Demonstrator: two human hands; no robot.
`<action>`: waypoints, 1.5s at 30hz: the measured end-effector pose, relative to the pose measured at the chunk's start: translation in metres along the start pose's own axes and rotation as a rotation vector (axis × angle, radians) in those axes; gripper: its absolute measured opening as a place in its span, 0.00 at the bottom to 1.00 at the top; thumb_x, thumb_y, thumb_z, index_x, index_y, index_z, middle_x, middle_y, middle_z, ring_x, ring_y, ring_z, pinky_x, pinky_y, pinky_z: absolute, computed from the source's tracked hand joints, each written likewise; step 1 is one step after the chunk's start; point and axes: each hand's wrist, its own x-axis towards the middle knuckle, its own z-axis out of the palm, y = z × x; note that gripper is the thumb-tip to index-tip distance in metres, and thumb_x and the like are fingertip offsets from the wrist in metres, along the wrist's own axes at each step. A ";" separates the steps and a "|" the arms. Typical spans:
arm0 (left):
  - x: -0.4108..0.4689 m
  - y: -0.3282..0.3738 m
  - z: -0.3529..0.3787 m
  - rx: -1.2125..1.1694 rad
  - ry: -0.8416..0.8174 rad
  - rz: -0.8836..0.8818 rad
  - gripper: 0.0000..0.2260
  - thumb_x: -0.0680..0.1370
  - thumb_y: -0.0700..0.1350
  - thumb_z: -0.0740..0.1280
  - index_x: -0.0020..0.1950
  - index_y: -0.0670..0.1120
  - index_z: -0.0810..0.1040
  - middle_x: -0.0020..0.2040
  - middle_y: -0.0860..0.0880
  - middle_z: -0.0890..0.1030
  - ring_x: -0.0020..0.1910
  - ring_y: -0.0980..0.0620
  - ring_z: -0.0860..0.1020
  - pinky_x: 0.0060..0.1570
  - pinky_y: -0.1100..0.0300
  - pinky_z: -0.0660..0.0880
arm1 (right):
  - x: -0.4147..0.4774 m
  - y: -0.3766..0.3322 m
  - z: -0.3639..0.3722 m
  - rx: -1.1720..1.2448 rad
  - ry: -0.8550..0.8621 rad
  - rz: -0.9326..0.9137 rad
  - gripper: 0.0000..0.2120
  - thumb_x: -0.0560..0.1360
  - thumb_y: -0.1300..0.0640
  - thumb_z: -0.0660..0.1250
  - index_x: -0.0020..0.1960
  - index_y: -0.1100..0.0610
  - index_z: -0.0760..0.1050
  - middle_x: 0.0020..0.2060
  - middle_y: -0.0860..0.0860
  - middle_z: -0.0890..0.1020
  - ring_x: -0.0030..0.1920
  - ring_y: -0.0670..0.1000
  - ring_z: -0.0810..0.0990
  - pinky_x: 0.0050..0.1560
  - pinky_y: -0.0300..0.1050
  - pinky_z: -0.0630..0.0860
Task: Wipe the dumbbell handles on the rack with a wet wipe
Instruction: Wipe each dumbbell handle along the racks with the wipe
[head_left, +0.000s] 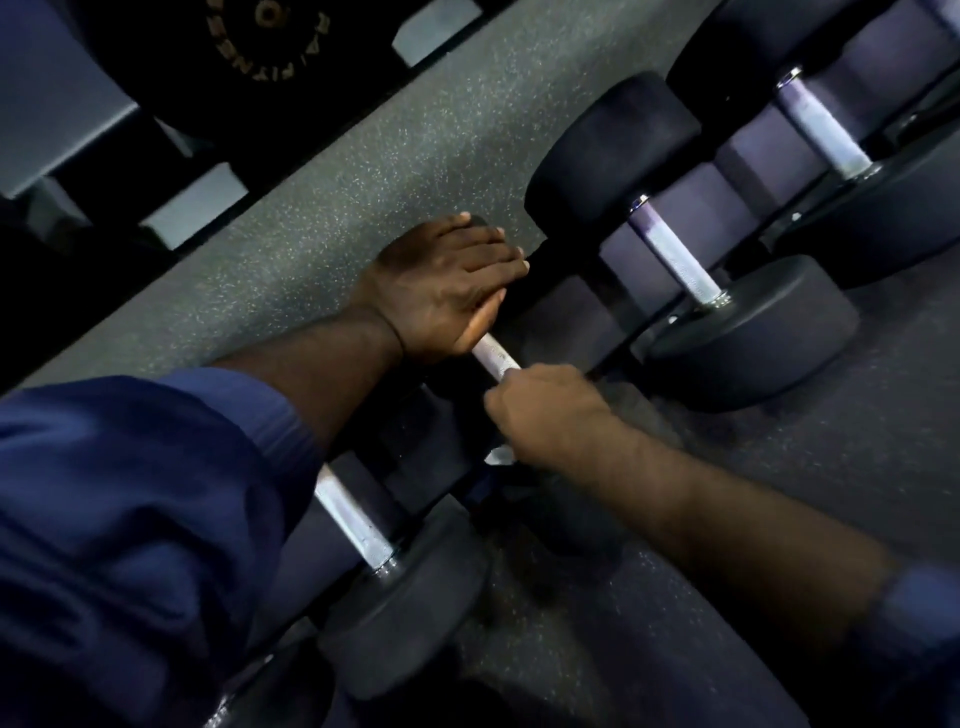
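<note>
Several black dumbbells with silver knurled handles lie side by side on the rack. My left hand (449, 283) rests with fairly straight fingers on the far head of the middle dumbbell. A short stretch of that dumbbell's handle (494, 357) shows between my hands. My right hand (545, 410) is curled round the near part of the same handle. A small white corner of the wet wipe (500, 456) pokes out under the fist, and the rest of it is hidden. The right hand is slightly blurred.
Neighbouring dumbbell handles lie at the right (674, 255), the far right (822, 126) and the lower left (354, 520). Speckled rubber floor (415, 135) runs behind the rack. A black weight plate (270, 57) stands at the top left. My blue sleeve (130, 519) fills the lower left.
</note>
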 end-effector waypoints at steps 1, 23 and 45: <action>-0.001 -0.001 0.001 0.004 0.002 -0.001 0.18 0.85 0.49 0.59 0.68 0.45 0.82 0.67 0.48 0.83 0.68 0.45 0.79 0.71 0.46 0.70 | 0.007 -0.009 0.005 -0.061 -0.018 -0.008 0.17 0.79 0.45 0.67 0.63 0.52 0.78 0.58 0.50 0.81 0.58 0.57 0.82 0.44 0.48 0.70; -0.006 -0.001 0.010 -0.082 0.097 -0.091 0.18 0.81 0.49 0.62 0.65 0.46 0.84 0.65 0.47 0.84 0.67 0.44 0.80 0.71 0.45 0.71 | -0.003 -0.010 -0.008 -0.050 -0.145 0.095 0.17 0.80 0.44 0.62 0.62 0.53 0.75 0.58 0.55 0.80 0.56 0.60 0.82 0.45 0.49 0.70; -0.007 0.000 0.011 -0.058 0.110 -0.082 0.17 0.82 0.50 0.62 0.65 0.47 0.84 0.64 0.49 0.84 0.67 0.45 0.80 0.71 0.46 0.71 | 0.039 0.068 0.017 0.412 -0.404 0.216 0.11 0.74 0.60 0.66 0.50 0.53 0.85 0.52 0.53 0.85 0.54 0.55 0.82 0.56 0.44 0.77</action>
